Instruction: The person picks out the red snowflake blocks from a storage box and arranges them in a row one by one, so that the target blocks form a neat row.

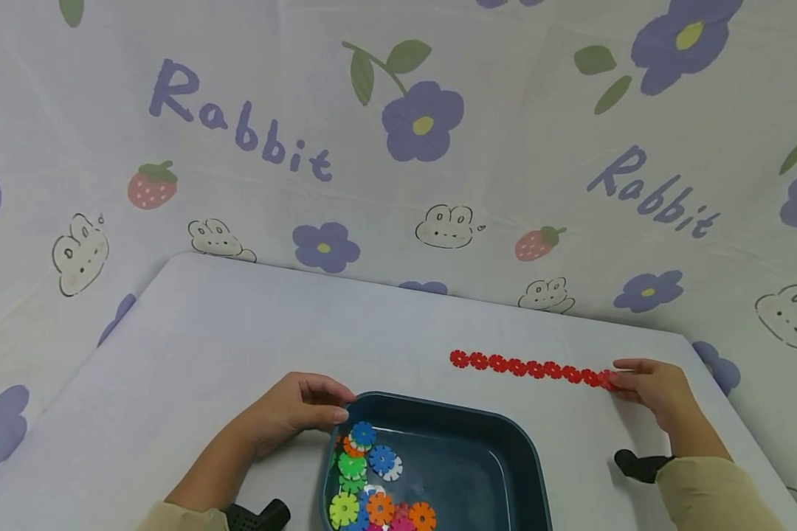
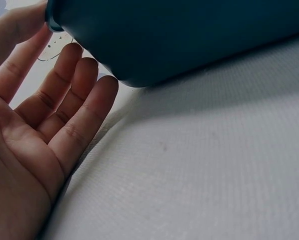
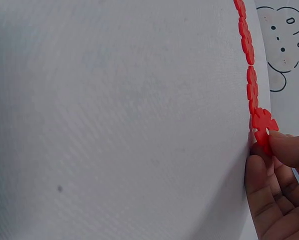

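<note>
A row of red notched flower-shaped discs [image 1: 534,368] runs across the white table toward the right. At its right end my right hand [image 1: 656,389] pinches a red disc [image 3: 264,129] between thumb and fingers; it is tilted up and overlaps the end of the row in the right wrist view. My left hand [image 1: 299,410] grips the far left corner of a dark blue tray [image 1: 452,410], thumb and index finger at the rim. Its other fingers [image 2: 72,122] reach loosely toward the tray's outer wall. Inside the tray, multicoloured discs [image 1: 353,465] lie along the left side.
A white table [image 1: 272,317] carries the tray near its front edge. Behind it hangs a white cloth [image 1: 372,192] printed with rabbits, flowers and strawberries. Black wrist devices [image 1: 640,467] sit at both sleeves, the right one close above the table.
</note>
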Available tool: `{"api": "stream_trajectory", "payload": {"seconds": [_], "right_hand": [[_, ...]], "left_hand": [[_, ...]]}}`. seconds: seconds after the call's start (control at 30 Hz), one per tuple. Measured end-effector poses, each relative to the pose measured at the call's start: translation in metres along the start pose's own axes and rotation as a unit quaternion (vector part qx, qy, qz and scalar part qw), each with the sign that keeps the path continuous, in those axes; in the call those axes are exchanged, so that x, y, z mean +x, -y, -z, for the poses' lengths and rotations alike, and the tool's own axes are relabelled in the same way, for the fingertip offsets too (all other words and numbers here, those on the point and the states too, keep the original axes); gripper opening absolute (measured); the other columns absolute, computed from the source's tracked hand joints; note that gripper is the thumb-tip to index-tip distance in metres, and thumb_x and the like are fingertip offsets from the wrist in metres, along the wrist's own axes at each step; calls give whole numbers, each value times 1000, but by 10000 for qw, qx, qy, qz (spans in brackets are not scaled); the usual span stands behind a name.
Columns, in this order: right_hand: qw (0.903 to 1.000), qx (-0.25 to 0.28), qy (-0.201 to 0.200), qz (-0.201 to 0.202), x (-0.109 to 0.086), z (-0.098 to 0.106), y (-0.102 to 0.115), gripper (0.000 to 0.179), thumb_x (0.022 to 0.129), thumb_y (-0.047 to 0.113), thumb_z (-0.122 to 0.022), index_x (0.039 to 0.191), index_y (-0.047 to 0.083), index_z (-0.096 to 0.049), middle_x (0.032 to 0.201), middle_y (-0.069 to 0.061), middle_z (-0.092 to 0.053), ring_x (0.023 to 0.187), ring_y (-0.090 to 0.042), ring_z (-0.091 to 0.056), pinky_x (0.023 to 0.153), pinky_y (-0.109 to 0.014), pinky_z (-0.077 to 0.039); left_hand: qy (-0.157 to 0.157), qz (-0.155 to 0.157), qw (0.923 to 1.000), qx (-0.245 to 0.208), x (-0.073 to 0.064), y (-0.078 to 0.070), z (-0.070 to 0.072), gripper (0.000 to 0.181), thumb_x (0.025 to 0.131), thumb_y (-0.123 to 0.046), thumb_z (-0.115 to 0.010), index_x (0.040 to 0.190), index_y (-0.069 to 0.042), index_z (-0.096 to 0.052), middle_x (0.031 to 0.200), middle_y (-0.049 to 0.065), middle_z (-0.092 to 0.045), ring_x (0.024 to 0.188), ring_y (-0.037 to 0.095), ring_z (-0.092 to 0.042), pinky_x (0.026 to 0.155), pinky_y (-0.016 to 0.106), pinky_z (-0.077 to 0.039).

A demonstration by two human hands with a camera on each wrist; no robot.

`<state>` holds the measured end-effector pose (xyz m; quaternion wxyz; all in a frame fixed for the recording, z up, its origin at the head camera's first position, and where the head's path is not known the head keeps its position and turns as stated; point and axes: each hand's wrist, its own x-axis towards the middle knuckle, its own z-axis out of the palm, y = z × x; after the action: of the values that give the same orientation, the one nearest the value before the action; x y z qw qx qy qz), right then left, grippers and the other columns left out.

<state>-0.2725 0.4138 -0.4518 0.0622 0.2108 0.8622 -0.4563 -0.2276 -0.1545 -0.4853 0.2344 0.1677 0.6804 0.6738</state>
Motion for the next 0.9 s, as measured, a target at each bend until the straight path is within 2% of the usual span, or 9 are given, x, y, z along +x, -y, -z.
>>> {"api": "stream_trajectory", "payload": {"seconds": [0.3,0.63,0.77,0.9], "right_hand": [[9998,69,-106,-145,-6,0,-1,56,95,22,-66,138,-9,-47,88,6,-67,76,-5,-69,71,-20,-57],[9987,-451,-245,-59,-4,9,-4,53,94,21,-66,134,-10,-51,95,-2,-69,76,-7,-68,68,-20,-57],[9955,-910,-190,182,-6,9,3,50,96,23,-62,133,-9,-52,108,-14,-67,83,-13,-68,72,-22,-57],[9866,-1445,-29,752,-16,-3,35,54,97,35,-60,134,-4,-54,123,-25,-62,100,-30,-67,86,-36,-57]], "left_hand": [[1,41,10000,-41,-3,4,-2,31,86,-20,-75,113,-6,-71,106,5,-69,96,21,-61,83,35,-55],[-1,68,10000,-33,-4,6,-2,31,86,-20,-75,113,-6,-71,106,6,-69,96,21,-61,82,35,-56],[1,99,9999,44,-3,4,-1,30,87,-21,-75,113,-6,-71,108,8,-69,98,23,-61,84,34,-56],[-47,35,9998,213,1,0,1,30,87,-23,-75,112,-8,-71,111,9,-69,101,24,-62,86,35,-56]]}}
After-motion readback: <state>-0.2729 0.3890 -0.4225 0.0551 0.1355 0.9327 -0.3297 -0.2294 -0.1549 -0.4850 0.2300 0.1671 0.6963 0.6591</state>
